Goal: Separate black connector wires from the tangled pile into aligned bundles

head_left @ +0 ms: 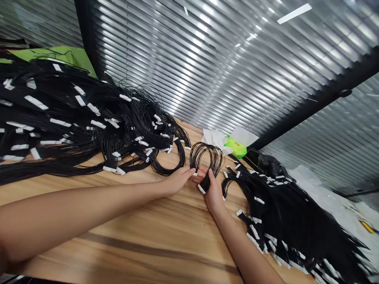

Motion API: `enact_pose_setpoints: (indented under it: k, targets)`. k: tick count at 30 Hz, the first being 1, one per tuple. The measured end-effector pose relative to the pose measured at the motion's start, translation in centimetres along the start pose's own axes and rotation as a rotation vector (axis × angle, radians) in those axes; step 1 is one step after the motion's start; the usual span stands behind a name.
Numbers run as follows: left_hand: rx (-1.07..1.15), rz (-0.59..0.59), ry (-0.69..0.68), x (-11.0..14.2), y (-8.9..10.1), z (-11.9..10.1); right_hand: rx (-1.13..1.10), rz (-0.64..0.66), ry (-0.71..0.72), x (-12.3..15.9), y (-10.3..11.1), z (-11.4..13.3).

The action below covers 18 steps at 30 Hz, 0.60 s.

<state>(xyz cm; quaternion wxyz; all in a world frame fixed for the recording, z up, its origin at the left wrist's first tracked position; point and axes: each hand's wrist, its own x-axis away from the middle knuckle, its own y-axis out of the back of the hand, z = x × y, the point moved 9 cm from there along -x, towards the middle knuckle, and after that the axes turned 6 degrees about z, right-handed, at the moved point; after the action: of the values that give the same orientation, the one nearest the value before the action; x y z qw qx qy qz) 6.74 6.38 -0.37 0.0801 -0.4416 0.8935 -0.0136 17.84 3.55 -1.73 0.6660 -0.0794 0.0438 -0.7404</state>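
Note:
In the middle of the head view, a black wire harness (pixel 204 150) arches up in a loop between my two hands. My left hand (pixel 179 180) reaches in from the left and pinches one end of it, beside a small white connector (pixel 195 172). Wrapped round the other end is my right hand (pixel 214 193), thumb on top, with a wider white connector (pixel 201 189) sticking out toward me. Some of the fingers are hidden behind the wires. Both hands are above the wooden table.
A large heap of black wire harnesses with white connectors (pixel 118 118) covers the table's left and back. Another pile (pixel 284 213) lies at the right. Behind are a bright green roll (pixel 236 146) and white paper (pixel 213 137). A corrugated metal wall (pixel 177 59) rises beyond the wooden table (pixel 166 240).

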Motion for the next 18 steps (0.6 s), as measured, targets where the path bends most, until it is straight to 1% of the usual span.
enact_pose_setpoints:
  k: [3, 4, 6, 8, 10, 12, 15, 18]
  targets:
    - [-0.060, 0.038, 0.048, 0.3, -0.1, 0.1, -0.038, 0.106, -0.117, -0.9, -0.2, -1.1]
    - [-0.093, 0.084, 0.060, 0.5, -0.4, 0.0, -0.046, 0.155, -0.133, -1.0, -0.2, -1.4]
    - [-0.119, 0.218, 0.076, 1.0, -1.4, -0.2, -0.051, 0.244, -0.135, -0.9, -0.3, -1.6]
    - [-0.044, 0.356, 0.114, 1.6, -2.6, -0.2, -0.036, 0.305, -0.117, -0.5, -0.5, -1.5]
    - [0.082, 0.451, 0.200, 2.2, -3.7, 0.2, -0.036, 0.359, -0.121, 0.1, -0.9, -1.5]
    - [0.227, 0.485, 0.260, 2.5, -4.3, 0.4, -0.057, 0.434, -0.166, 0.6, -1.6, -1.6]
    - [0.357, 0.529, 0.278, 2.7, -5.0, 0.0, -0.047, 0.538, -0.249, 1.6, -2.5, -1.7]
    - [0.400, 0.653, 0.355, 3.6, -5.9, -0.4, -0.026, 0.636, -0.334, 2.9, -3.4, -1.9]
